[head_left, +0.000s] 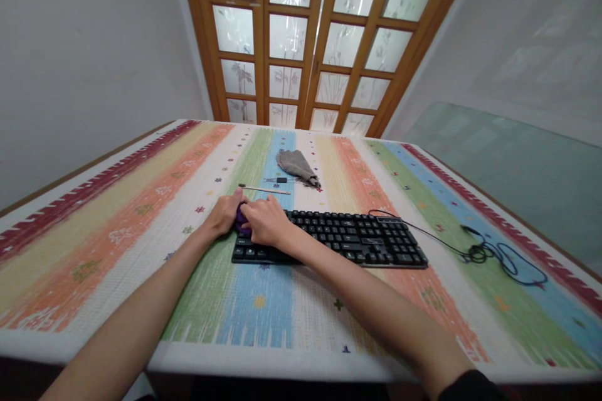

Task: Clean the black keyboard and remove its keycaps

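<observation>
A black keyboard (348,239) lies flat on the striped tablecloth. At its upper left corner, a soft-looking purple lump (242,220) sits between my two hands, partly hidden by them. My left hand (226,214) is closed beside the keyboard's left end, thumb up against the lump, the other fingers mostly out of sight. My right hand (267,220) reaches over the left keys, its fingers bent onto the purple lump. Just beyond the hands lies a thin brush (266,189) with a dark head at its left end.
Farther back are a crumpled grey cloth (297,165) and a small black piece with thin wire ends (281,180). The keyboard's black cable (480,253) lies coiled on the right. The tablecloth's front edge (263,357) runs close to my body. A wood-framed glass door (305,68) stands behind.
</observation>
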Motion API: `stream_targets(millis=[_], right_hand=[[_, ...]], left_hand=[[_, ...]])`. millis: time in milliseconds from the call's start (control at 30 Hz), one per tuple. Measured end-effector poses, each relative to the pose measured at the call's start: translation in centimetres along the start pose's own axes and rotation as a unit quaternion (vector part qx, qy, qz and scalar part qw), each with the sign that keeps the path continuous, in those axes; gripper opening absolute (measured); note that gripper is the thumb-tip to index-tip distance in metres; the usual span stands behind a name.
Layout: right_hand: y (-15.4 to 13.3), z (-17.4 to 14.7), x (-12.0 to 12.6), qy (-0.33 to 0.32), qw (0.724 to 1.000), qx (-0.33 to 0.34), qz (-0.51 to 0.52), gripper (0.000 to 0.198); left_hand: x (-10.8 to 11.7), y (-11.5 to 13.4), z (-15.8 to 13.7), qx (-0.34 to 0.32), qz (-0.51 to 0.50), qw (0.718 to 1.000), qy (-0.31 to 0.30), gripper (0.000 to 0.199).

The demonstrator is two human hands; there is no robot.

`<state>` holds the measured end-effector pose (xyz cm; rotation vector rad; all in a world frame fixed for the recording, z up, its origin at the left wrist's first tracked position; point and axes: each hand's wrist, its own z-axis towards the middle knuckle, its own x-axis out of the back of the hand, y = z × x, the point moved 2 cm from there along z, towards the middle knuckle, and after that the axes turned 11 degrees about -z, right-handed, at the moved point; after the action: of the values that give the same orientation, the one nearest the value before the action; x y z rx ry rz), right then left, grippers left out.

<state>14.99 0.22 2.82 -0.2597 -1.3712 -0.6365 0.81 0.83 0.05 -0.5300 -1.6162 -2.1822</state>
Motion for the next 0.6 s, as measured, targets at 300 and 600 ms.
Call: stream_targets(millis=[300, 600], right_hand=[[-0.3, 0.4, 0.7, 0.003, 0.999, -0.048, -0.02, 0.032], [2.6, -0.5, 2.2, -0.125, 0.989, -0.059, 0.047, 0.022]], left_hand=[[0.0, 0.1, 0.0, 0.016, 0.003, 0.999, 0.034, 0.072], [0.0, 0.1, 0.0, 0.001, -0.003, 1.0, 0.004, 0.082]])
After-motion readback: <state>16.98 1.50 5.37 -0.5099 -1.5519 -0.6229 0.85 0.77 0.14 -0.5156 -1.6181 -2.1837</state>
